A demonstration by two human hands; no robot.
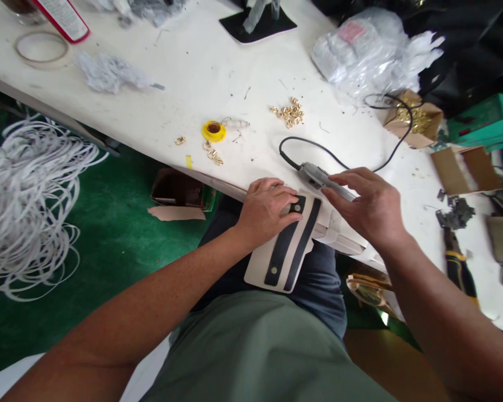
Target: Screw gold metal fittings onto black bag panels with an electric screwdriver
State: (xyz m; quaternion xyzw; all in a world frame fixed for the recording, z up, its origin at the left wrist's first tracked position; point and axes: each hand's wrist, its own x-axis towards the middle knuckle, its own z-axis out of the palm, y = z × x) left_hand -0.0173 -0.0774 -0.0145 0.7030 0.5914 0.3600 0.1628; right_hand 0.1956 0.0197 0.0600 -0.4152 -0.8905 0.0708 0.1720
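My left hand (pixel 266 212) is closed over the upper end of a cream, leather-like panel (pixel 257 268) with dark stripes, its thumb beside a round metal stud. Another stud (pixel 274 270) shows near the panel's lower end. The panel lies tilted across my lap and meets the table edge. Between thumb and fingers, my right hand (pixel 366 204) grips a slim grey corded hand tool (pixel 314 174) just above the table, right of the panel. Its black cord loops away to the right; the tool's far end is hidden behind my hand.
On the white table (pixel 184 84) are gold-coloured hardware pieces (pixel 291 113), a yellow round container (pixel 213 130), a plastic bag (pixel 364 53) and a box of gold parts (pixel 414 118). Pliers (pixel 459 268) lie at right. White cord (pixel 33 201) is heaped on the green floor.
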